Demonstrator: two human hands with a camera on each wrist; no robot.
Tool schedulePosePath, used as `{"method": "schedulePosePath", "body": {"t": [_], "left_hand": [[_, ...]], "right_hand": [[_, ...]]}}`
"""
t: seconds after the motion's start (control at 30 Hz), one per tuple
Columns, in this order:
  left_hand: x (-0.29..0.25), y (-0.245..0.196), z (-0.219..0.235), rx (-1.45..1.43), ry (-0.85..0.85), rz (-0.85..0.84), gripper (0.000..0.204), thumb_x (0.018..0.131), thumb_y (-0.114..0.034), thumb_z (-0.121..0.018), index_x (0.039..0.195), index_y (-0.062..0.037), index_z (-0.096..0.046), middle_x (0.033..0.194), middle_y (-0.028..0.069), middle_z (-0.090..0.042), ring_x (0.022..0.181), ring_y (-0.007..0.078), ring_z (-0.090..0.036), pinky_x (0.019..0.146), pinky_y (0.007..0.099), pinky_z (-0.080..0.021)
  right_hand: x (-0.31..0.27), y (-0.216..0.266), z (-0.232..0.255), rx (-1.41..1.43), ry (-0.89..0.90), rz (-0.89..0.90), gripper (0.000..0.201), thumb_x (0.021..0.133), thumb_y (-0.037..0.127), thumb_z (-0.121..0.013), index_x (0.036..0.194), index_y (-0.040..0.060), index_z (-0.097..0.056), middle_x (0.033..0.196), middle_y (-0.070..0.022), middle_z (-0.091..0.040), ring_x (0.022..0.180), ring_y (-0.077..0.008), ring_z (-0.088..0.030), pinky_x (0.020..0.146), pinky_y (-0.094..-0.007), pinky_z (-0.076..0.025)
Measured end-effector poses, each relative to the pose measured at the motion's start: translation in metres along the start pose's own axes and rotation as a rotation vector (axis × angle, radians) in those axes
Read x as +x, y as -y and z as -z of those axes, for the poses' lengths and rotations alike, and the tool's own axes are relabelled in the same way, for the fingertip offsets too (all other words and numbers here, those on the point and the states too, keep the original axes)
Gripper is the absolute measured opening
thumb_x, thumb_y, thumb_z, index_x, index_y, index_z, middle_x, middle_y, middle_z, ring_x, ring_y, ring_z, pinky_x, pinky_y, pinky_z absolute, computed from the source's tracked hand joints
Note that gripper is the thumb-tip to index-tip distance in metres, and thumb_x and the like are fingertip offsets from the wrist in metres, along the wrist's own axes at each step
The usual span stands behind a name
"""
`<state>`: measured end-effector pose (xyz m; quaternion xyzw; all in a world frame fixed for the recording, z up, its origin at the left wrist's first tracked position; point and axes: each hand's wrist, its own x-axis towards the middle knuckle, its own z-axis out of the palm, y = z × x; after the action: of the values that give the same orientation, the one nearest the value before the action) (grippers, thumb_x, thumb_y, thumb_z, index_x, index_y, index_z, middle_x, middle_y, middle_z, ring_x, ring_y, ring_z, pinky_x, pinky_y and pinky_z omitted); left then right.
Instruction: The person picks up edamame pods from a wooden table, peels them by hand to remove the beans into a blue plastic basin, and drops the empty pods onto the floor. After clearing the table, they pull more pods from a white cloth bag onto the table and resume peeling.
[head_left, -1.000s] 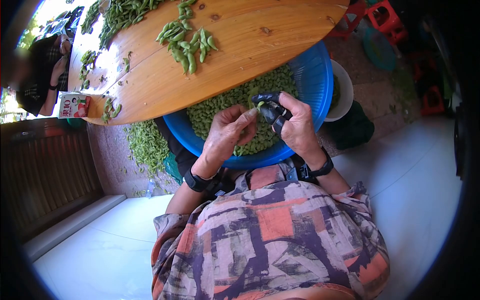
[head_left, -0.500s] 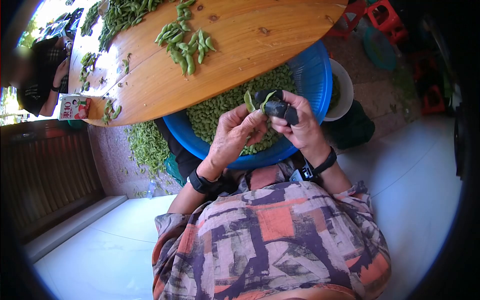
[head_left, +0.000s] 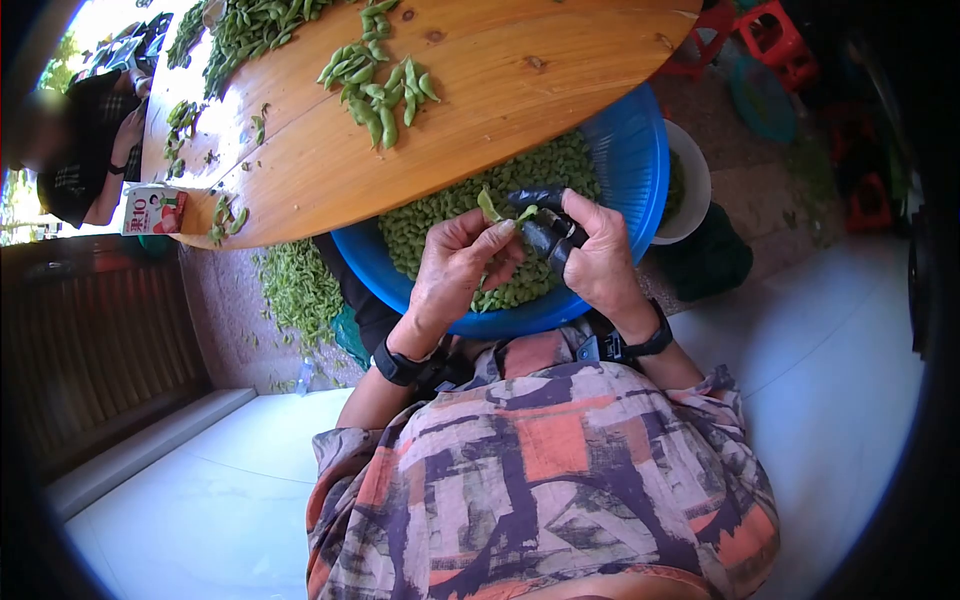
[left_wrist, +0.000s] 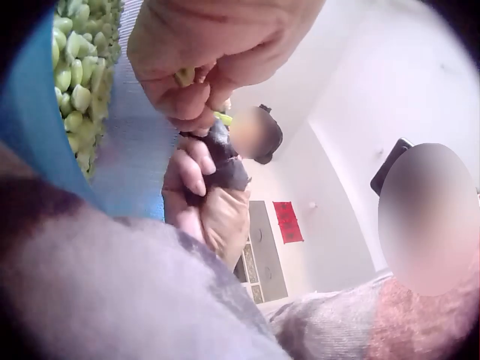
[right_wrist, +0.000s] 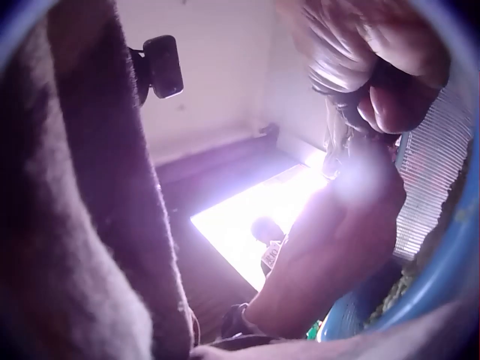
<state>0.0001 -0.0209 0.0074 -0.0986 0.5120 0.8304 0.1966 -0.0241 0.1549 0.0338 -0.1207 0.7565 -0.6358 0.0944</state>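
Pale floor tiles spread under the seated person, whose patterned shirt fills the lower part of the head view, and a round wooden worktop reaches in from above, strewn with whole green edamame pods in a loose cluster and a longer heap toward its far edge. Tucked partly under the worktop's near rim sits a blue plastic basin, filled with shelled pale green beans. Both hands meet just above that basin. The left hand has its grip clenched on an opened pod, thumb and forefinger pinching it so that a split green tip sticks up past the fingertips; the left wrist view shows the same pinch from below, with a sliver of green between the fingers. The right hand wears dark finger covers on its thumb and first fingers, and these are curled in against the same pod from the other side, touching the left fingertips. Each wrist carries a dark strap. A white bowl stands just beyond the basin, touching its outer wall. Discarded green hulls lie heaped on the ground under the worktop. A small red and white carton rests at the worktop's left edge, near another seated person's arm.
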Motion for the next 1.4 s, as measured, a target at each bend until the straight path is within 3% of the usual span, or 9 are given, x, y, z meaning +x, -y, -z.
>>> {"method": "schedulePosePath", "body": {"t": [0.23, 0.53, 0.9, 0.93, 1.03, 1.13, 1.27, 1.33, 1.4], "left_hand": [[-0.002, 0.001, -0.005, 0.215, -0.051, -0.054, 0.023, 0.100, -0.017, -0.056, 0.089, 0.0017, -0.065, 0.063, 0.0017, -0.058, 0.048, 0.0061, -0.046, 0.042, 0.0215, -0.033], [0.000, 0.011, -0.012, 0.197, -0.121, -0.081, 0.021, 0.100, -0.018, -0.055, 0.090, -0.0013, -0.064, 0.062, -0.0029, -0.054, 0.051, 0.0034, -0.047, 0.045, 0.0199, -0.034], [-0.001, -0.006, -0.002, 0.004, 0.051, -0.053, 0.021, 0.100, -0.018, -0.054, 0.101, 0.0008, -0.063, 0.079, 0.0066, -0.064, 0.059, 0.0122, -0.056, 0.052, 0.0245, -0.043], [0.001, -0.007, -0.001, -0.121, 0.054, -0.026, 0.023, 0.100, -0.019, -0.052, 0.106, 0.0015, -0.061, 0.087, 0.0098, -0.066, 0.070, 0.0160, -0.060, 0.061, 0.0272, -0.047], [0.004, -0.005, 0.008, -0.261, 0.079, -0.034, 0.026, 0.099, -0.017, -0.049, 0.113, 0.0028, -0.058, 0.101, 0.0157, -0.066, 0.092, 0.0226, -0.063, 0.080, 0.0330, -0.050], [0.005, -0.006, 0.014, -0.290, 0.148, -0.073, 0.025, 0.099, -0.017, -0.050, 0.112, 0.0030, -0.059, 0.112, 0.0186, -0.065, 0.110, 0.0253, -0.060, 0.098, 0.0382, -0.047], [0.000, -0.011, 0.009, 0.367, 0.043, -0.170, 0.013, 0.093, -0.007, -0.061, 0.104, -0.0007, -0.064, 0.111, 0.0082, -0.067, 0.104, 0.0165, -0.061, 0.094, 0.0322, -0.046], [-0.002, -0.024, 0.003, 0.847, 0.039, -0.464, 0.019, 0.087, -0.001, -0.063, 0.106, 0.0007, -0.063, 0.108, 0.0093, -0.068, 0.103, 0.0139, -0.062, 0.092, 0.0323, -0.048], [-0.007, -0.041, -0.005, 0.977, 0.022, -0.542, 0.021, 0.085, 0.000, -0.063, 0.106, 0.0009, -0.063, 0.104, 0.0101, -0.068, 0.097, 0.0143, -0.064, 0.087, 0.0321, -0.050]], "right_hand": [[0.002, -0.004, -0.002, -0.341, -0.040, 0.275, 0.032, 0.074, -0.007, -0.063, 0.105, 0.0021, -0.065, 0.088, -0.0160, -0.062, 0.081, -0.0357, -0.063, 0.068, -0.0376, -0.050], [0.001, -0.003, -0.014, -0.500, -0.093, 0.305, 0.032, 0.070, -0.008, -0.064, 0.100, 0.0009, -0.060, 0.088, -0.0159, -0.058, 0.084, -0.0390, -0.061, 0.069, -0.0439, -0.050], [0.008, -0.003, -0.001, -0.436, -0.281, 0.325, 0.031, 0.073, -0.005, -0.063, 0.103, 0.0030, -0.064, 0.085, -0.0157, -0.058, 0.078, -0.0357, -0.061, 0.067, -0.0402, -0.049], [0.008, 0.003, 0.004, -0.407, -0.274, 0.304, 0.032, 0.073, -0.005, -0.062, 0.104, 0.0033, -0.064, 0.083, -0.0158, -0.058, 0.076, -0.0351, -0.060, 0.067, -0.0395, -0.048], [0.001, 0.002, 0.044, -0.353, -0.380, 0.224, 0.012, 0.071, 0.004, -0.053, 0.083, 0.0054, -0.053, 0.070, -0.0011, -0.038, 0.063, -0.0135, -0.039, 0.057, -0.0294, -0.039], [-0.002, 0.005, 0.093, -0.461, -0.697, 0.052, 0.020, 0.082, -0.001, -0.056, 0.099, 0.0003, -0.066, 0.080, -0.0085, -0.066, 0.071, -0.0144, -0.059, 0.065, -0.0301, -0.047], [-0.001, -0.019, 0.157, -0.846, -0.682, -0.118, 0.034, 0.086, 0.005, -0.058, 0.119, -0.0020, -0.062, 0.095, -0.0232, -0.069, 0.085, -0.0301, -0.068, 0.078, -0.0350, -0.051], [-0.004, -0.045, 0.178, -0.852, -0.683, -0.127, 0.034, 0.086, 0.005, -0.057, 0.119, -0.0026, -0.062, 0.097, -0.0247, -0.069, 0.089, -0.0330, -0.068, 0.080, -0.0361, -0.051], [-0.007, -0.060, 0.189, -0.857, -0.684, -0.144, 0.035, 0.086, 0.005, -0.056, 0.119, -0.0032, -0.062, 0.100, -0.0262, -0.068, 0.092, -0.0358, -0.068, 0.082, -0.0372, -0.051]]}}
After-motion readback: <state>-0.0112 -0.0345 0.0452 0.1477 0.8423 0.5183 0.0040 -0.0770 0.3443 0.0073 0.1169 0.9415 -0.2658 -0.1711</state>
